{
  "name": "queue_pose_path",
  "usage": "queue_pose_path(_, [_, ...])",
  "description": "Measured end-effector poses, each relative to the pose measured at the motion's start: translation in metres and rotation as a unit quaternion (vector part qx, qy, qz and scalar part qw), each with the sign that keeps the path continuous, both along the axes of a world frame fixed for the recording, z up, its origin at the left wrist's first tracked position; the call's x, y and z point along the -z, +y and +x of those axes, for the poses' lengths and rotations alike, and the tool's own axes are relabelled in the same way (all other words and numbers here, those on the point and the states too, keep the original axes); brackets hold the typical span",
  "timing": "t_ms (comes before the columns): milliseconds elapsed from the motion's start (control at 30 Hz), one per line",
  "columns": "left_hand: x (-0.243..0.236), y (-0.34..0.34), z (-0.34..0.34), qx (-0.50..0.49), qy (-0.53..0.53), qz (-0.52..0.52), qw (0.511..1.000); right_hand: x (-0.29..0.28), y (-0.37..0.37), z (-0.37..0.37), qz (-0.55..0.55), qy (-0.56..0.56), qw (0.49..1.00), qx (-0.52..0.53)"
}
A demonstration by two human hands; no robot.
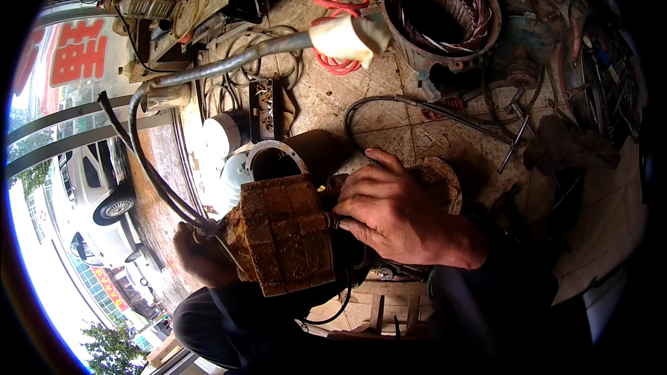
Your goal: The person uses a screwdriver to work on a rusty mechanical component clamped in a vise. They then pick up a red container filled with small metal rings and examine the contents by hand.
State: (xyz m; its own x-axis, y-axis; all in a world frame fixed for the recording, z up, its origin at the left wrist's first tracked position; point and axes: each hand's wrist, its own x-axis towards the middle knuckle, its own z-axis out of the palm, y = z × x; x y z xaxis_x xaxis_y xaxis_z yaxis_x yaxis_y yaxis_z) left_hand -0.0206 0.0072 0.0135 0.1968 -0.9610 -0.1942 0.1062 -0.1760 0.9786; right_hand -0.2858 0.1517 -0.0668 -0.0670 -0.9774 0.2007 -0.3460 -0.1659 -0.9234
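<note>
A rusty brown, boxy metal housing (281,236) with ridges across its face is held over my lap, tilted a little. My left hand (201,257) grips its left side, beside dark cables (167,198); most of those fingers are hidden behind it. On the opposite side my right hand (396,212) has its fingers bent and thumb tucked in against a small stub at the housing's edge. What lies under that palm is dark and cannot be made out. Behind the housing stands an open metal cylinder (306,156) with a flanged rim.
A bent metal tube with a cream shade (340,38) reaches across above the housing. A large motor stator with windings (479,21) stands far right, near a coiled red hose (340,3). A T-handled tool (514,142) lies on the tiles. A white tub (224,133) stands left.
</note>
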Motion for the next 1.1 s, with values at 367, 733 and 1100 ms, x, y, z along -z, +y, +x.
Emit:
queue_pose_path(367, [-0.003,0.003,-0.007,0.0,-0.011,-0.001,1.0,-0.005,-0.003,0.0,0.033,-0.034,0.999,0.02])
queue_pose_path(733, [0.0,0.002,0.004,0.015,0.005,-0.001,1.0,0.001,-0.002,0.001,-0.005,-0.016,1.0,0.013])
queue_pose_path(1100, [0.0,-0.001,0.005,0.018,-0.025,-0.008,0.999,0.0,-0.001,0.0,-0.004,-0.001,1.0,0.021])
